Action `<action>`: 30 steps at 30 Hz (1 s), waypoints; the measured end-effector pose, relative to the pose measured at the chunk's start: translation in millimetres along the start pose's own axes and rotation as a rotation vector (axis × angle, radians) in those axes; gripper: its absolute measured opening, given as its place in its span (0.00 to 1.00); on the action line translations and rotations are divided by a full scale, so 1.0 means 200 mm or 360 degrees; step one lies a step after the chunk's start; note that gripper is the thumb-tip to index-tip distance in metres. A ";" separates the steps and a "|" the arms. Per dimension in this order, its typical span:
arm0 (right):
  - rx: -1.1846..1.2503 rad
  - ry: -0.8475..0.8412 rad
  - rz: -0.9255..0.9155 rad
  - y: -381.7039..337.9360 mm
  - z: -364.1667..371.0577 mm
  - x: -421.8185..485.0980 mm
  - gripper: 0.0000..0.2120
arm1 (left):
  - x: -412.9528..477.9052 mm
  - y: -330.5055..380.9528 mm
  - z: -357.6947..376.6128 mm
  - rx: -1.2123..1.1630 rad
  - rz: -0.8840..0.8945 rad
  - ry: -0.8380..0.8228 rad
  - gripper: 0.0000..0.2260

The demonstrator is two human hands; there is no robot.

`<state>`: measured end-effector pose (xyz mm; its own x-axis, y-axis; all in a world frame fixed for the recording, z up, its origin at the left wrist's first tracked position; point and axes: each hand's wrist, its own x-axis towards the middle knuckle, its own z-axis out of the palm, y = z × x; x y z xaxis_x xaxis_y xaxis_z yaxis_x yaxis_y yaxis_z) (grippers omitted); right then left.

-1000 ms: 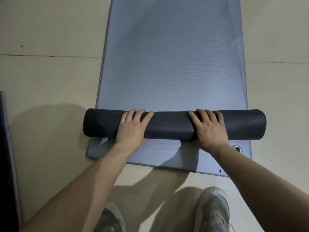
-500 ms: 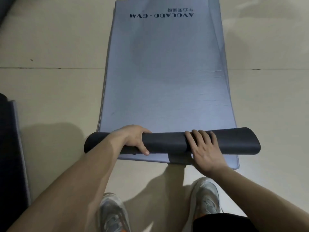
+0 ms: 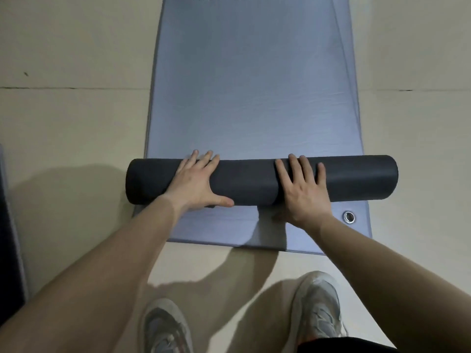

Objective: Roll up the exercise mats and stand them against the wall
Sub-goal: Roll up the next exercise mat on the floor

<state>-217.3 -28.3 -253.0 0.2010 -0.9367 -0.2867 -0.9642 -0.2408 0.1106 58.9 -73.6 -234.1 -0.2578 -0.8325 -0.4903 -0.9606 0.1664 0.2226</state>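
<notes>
A grey-blue exercise mat (image 3: pixel 254 98) lies flat on the floor, running away from me. Across its near end lies a dark grey mat roll (image 3: pixel 244 182), wider than the flat mat on both sides. My left hand (image 3: pixel 196 182) lies over the left part of the roll, fingers reaching past its far side and thumb along its near side. My right hand (image 3: pixel 303 192) presses on the roll right of centre with fingers spread. A strip of flat mat with a metal eyelet (image 3: pixel 349 217) shows between the roll and me.
My two grey sneakers (image 3: pixel 163 327) (image 3: pixel 318 304) stand on the beige tiled floor (image 3: pixel 63 128) just before the mat's near edge. A dark object (image 3: pixel 7 225) runs along the left frame edge. Printed letters show at the mat's far end.
The roll now sits farther from the mat's near edge, uncovering the eyelet. My left hand went from curled over the roll to flattened on it.
</notes>
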 end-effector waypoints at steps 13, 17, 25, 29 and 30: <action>0.0209 -0.0555 -0.0225 0.11 -0.24 -0.04 0.46 | -0.22 0.09 0.00 0.0146 0.0112 -0.0190 0.41; 0.0173 -0.0228 -0.0148 0.08 -0.12 -0.38 0.46 | -0.27 0.14 -0.04 0.0056 0.0055 -0.0641 0.42; 0.0376 -0.0398 -0.0172 0.18 -0.21 -0.20 0.51 | -0.45 0.20 0.07 0.0239 -0.0236 0.0437 0.30; 0.0309 -0.0057 -0.0121 0.18 -0.21 -0.21 0.40 | -0.35 0.21 0.22 -0.0049 -0.0199 0.0708 0.22; 0.0264 0.0073 -0.0103 0.15 -0.17 -0.25 0.40 | -0.28 0.18 0.19 -0.0119 -0.0206 0.0645 0.21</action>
<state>-250.7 2.0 -203.4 0.2679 -0.9321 -0.2439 -0.9634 -0.2596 -0.0662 34.4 -0.5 -230.7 -0.0599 -0.9867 -0.1511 -0.9683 0.0207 0.2488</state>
